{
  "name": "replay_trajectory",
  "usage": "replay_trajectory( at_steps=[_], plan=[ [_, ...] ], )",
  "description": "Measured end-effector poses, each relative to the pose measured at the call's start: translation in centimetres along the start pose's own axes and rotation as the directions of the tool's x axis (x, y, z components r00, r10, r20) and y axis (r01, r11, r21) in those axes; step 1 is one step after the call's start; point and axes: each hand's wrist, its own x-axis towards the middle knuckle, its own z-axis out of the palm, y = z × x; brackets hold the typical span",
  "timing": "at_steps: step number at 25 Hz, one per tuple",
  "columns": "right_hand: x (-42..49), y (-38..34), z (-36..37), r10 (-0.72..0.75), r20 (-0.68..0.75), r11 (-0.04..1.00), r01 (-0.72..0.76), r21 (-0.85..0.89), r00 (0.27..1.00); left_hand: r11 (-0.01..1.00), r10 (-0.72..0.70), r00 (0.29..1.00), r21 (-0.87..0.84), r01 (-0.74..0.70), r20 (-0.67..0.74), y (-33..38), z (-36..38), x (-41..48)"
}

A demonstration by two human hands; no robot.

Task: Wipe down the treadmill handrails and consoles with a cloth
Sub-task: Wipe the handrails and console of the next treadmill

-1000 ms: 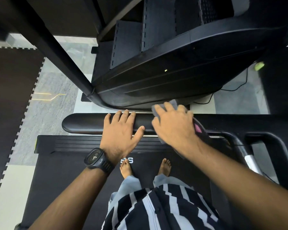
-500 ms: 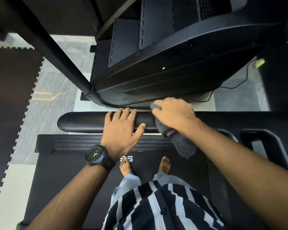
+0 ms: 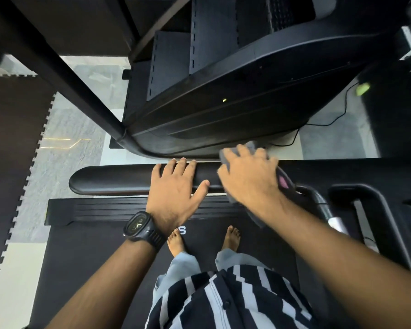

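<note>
At the far left the handrail (image 3: 114, 180) ends in a rounded tip, and the stretch between this tip and the left hand (image 3: 176, 188) is bare. The left hand lies flat on the rail, with its fingers straight and together and the thumb pointing right. It holds nothing and has not shifted in the last second. A watch (image 3: 139, 224) sits on its wrist.

Just beside that thumb is the right hand (image 3: 249, 176), a little blurred. Half a second ago it was bunched at the far edge of the rail, with the cloth hanging toward the person. Now its fingers are stretched out and press the cloth (image 3: 250, 148) flat on the top of the rail. A grey corner shows beyond the fingertips, and the rest hangs under the wrist. This looks like one more stroke over the same short part, so most of the rail is probably not wiped yet.

Beyond the fingertips the curved machine body (image 3: 223, 119) appears to stand close to the rail, so a forward stroke has little space. To the left, the resting hand blocks the way until it lifts. To the right of the cloth the rail runs on freely, but the grips (image 3: 318, 200) rise near the wrist.
</note>
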Motion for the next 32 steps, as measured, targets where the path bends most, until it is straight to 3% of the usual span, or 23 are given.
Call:
replay_trajectory(
  at_steps=[2, 3, 5, 7, 9, 11, 13, 15, 16, 18, 20, 22, 24, 26, 28, 30, 32],
  plan=[
    [0.3, -0.2, 0.0, -0.186, -0.033, 0.979, 0.188, 0.076, 0.982, 1.000, -0.007, 1.000, 0.000, 0.007, 0.004, 0.5, -0.1, 0.2],
    [1.9, 0.6, -0.9, -0.167, 0.032, 0.974, 0.160, 0.160, 0.985, 1.000, -0.008, 1.000, 0.002, 0.008, 0.005, 0.6, -0.1, 0.3],
    [4.1, 2.3, -1.4, 0.025, 0.169, 0.973, -0.063, 0.224, 0.985, 1.000, -0.005, 1.000, -0.001, 0.005, 0.014, 0.8, -0.2, 0.4],
    [2.0, 3.3, -0.3, 0.112, 0.076, 0.988, -0.119, 0.096, 0.991, 1.000, -0.006, 1.000, 0.002, 0.006, 0.001, 1.2, -0.2, 0.4],
    [-1.0, 1.5, 0.1, -0.066, -0.073, 0.998, 0.067, 0.013, 0.995, 1.000, -0.008, 1.000, 0.002, 0.008, -0.005, 1.6, -0.1, 0.4],
    [0.5, 0.8, -0.1, -0.242, -0.059, 0.967, 0.246, 0.072, 0.968, 1.000, -0.008, 1.000, -0.001, 0.008, 0.000, 1.9, -0.2, 0.5],
    [3.8, 2.0, -1.3, -0.065, 0.137, 0.980, 0.038, 0.196, 0.988, 1.000, 0.003, 1.000, -0.003, -0.003, 0.014, 2.0, -0.1, 0.6],
    [3.6, 3.6, -0.6, 0.153, 0.144, 0.976, -0.172, 0.136, 0.978, 1.000, 0.017, 0.999, -0.009, -0.017, 0.038, 2.0, -0.1, 0.7],
    [2.2, 3.7, -0.3, 0.150, 0.076, 0.986, -0.154, 0.058, 0.986, 1.000, 0.020, 0.999, -0.009, -0.020, 0.039, 2.0, -0.1, 0.8],
    [-0.6, 2.4, 0.0, -0.052, -0.036, 0.999, 0.052, 0.003, 0.998, 0.999, 0.035, 0.999, -0.007, -0.035, 0.041, 2.3, -0.1, 1.0],
    [0.8, 2.8, -0.6, -0.176, -0.001, 0.981, 0.175, 0.083, 0.984, 0.999, 0.053, 0.998, 0.000, -0.053, 0.039, 2.5, 0.0, 1.3],
    [3.1, 4.4, -1.3, 0.050, 0.135, 0.987, -0.070, 0.146, 0.990, 0.997, 0.073, 0.996, -0.003, -0.073, 0.043, 2.6, 0.0, 1.6],
    [1.9, 5.2, -0.7, 0.208, 0.119, 0.975, -0.216, 0.052, 0.971, 0.997, 0.082, 0.996, -0.007, -0.082, 0.042, 2.9, 0.0, 1.6],
    [-0.3, 3.1, -0.7, 0.068, 0.012, 0.998, -0.068, -0.018, 0.998, 0.997, 0.080, 0.996, -0.013, -0.079, 0.029, 3.0, 0.0, 1.7],
    [1.0, 2.2, -0.4, -0.134, 0.011, 0.989, 0.133, 0.060, 0.991, 0.997, 0.070, 0.997, -0.020, -0.069, 0.025, 3.3, -0.1, 1.8],
    [4.3, 3.8, -1.4, 0.019, 0.196, 0.987, -0.049, 0.151, 0.980, 0.997, 0.069, 0.997, -0.024, -0.068, 0.040, 3.7, -0.2, 1.7],
    [4.1, 5.7, -0.9, 0.222, 0.210, 0.967, -0.243, 0.080, 0.952, 0.997, 0.072, 0.996, -0.015, -0.071, 0.051, 4.2, -0.2, 1.8]
  ],
)
